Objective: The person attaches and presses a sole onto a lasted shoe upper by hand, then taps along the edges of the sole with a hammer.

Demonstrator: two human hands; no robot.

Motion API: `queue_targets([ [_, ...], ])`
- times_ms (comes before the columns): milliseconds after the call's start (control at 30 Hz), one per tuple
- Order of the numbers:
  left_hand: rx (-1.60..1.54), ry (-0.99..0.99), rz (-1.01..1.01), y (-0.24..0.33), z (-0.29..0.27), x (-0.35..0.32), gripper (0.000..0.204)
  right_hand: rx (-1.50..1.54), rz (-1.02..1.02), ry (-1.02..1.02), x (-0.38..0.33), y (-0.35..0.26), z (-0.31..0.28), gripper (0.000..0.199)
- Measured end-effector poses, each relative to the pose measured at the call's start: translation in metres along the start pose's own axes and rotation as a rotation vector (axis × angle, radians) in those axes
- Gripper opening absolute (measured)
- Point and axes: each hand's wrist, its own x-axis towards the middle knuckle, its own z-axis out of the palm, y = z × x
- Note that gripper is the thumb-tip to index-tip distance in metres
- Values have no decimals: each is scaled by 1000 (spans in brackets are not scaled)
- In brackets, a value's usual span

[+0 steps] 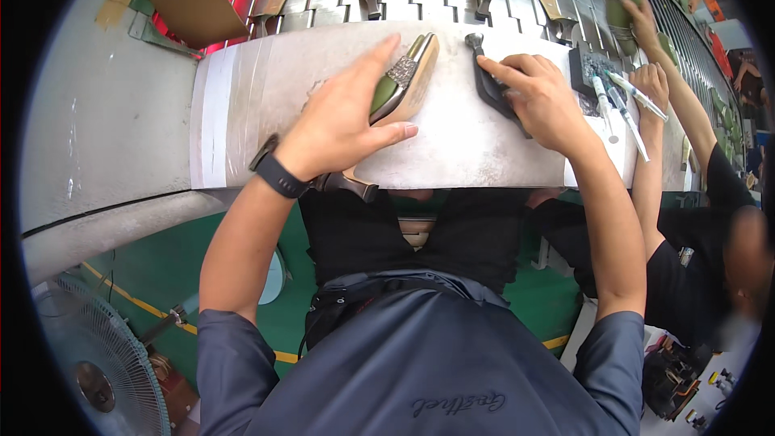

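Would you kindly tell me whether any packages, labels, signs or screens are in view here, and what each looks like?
No packages, labels or signs show.
Wristband: on the left hand's wrist, a dark band; whether it has a screen cannot be told.
Shirt lettering: bottom centre, dark stitched script on blue-grey cloth.

Heeled shoe [401,85]: smooth tan sole, glossy green upper, glittery strap. Worktop [468,141]: matt, scuffed grey. Tool [487,77]: dark metal.
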Motion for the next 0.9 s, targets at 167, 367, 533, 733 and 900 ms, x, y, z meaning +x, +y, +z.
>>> queue_targets([
  [167,-93,-13,-40,10,20,-5,89,-141,-16,8,-11,-28,10,62],
  [367,-137,-2,-93,11,23,-1,89,564,185,151,-14,-67,17,31],
  [533,-128,8,-46,11,25,2,88,1091,199,403,-13,-80,28,32],
  [733,-158,1,-64,9,26,3,89,1509,413,406,-1,-77,4,27],
  [900,-174,5,-86,7,24,5,92,1313,358,234,26,-80,6,24],
])
